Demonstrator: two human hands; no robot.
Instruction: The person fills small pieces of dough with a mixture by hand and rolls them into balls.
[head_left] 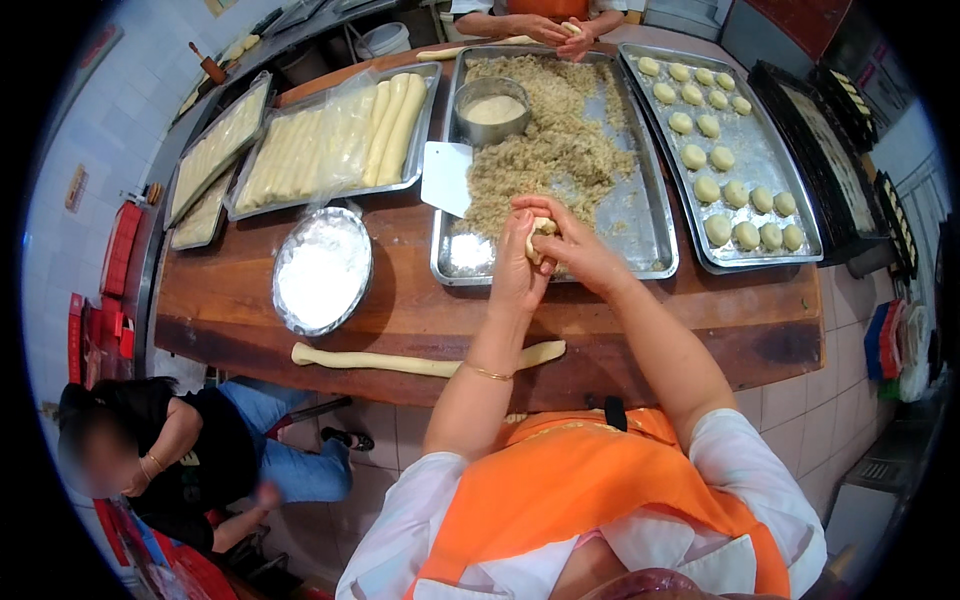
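Observation:
Over the near part of a steel tray of crumbly brown filling, my left hand and my right hand are closed together around a small piece of pale dough, mostly covered by my fingers. A white scraper and a metal bowl rest in that tray. Below my hands, a long dough rope lies along the table's front edge. A bowl of white flour stands to the left.
The wooden table also holds trays of dough logs at left and a tray of round dough balls at right. A co-worker's hands work at the far side. A seated person is at lower left. Black trays stand far right.

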